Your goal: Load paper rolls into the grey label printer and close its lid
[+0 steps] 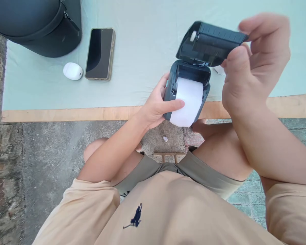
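A small black receipt printer [169,90] is held up near the table's front edge, its lid [214,42] swung open away from me. Inside its bay sits a white paper roll [191,98], with the loose end hanging over the near side. My left hand [160,103] grips the printer body from the left, its thumb lying across the paper. My right hand [255,64] pinches the lid's right end between thumb and fingers.
On the cloth-covered table [137,68] lie a smartphone [99,52] and a white earbud case [72,71]. A black zippered bag [48,30] stands at the far left. A white scrap [220,70] is partly hidden behind my right hand. Another scrap [165,139] lies on the ground.
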Motion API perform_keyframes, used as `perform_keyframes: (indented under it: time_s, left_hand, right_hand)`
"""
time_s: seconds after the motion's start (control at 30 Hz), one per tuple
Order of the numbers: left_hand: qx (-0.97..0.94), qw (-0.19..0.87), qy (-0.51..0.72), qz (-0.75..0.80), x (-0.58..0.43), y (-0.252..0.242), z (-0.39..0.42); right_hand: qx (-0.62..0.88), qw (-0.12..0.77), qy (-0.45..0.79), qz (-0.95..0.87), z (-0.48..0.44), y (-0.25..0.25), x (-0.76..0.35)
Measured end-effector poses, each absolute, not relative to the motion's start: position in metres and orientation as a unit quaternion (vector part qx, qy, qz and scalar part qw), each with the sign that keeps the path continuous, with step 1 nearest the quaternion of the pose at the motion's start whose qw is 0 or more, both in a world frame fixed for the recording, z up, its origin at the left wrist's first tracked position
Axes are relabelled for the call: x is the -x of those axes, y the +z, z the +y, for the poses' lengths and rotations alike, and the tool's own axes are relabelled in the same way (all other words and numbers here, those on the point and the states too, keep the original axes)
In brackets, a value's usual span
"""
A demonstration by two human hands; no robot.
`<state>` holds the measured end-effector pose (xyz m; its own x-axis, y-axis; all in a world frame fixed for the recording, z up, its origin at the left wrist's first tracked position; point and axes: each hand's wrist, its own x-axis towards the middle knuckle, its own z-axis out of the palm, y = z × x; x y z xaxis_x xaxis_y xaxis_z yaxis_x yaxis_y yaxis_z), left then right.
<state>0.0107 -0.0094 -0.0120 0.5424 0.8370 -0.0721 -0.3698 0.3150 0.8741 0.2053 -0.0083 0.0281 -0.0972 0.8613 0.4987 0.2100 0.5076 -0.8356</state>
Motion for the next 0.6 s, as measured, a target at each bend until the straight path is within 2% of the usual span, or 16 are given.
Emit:
perform_keyframes:
  time_s: [0.1, 0.3, 0.5, 0.6]
  left_hand:
    - [-0.426, 0.764, 0.399, 0.275, -0.011, -0.014, -0.009]
    - [-0.416, 0.769, 0.409, 0.261, -0.010, -0.016, -0.009]
    - [-0.408, 0.773, 0.401, 0.272, -0.009, -0.012, -0.011]
    - [-0.408, 0.775, 0.396, 0.276, -0.010, -0.009, -0.011]
  right_hand:
    - [0.427, 0.512, 0.219, -0.712, -0.002, 0.022, -0.211]
    - [0.324, 0.470, 0.198, -0.797, 0.005, 0.012, -0.220]
    - [0.338, 0.467, 0.226, -0.785, 0.000, 0.011, -0.218]
    - [0.389, 0.452, 0.287, -0.749, -0.004, 0.015, -0.216]
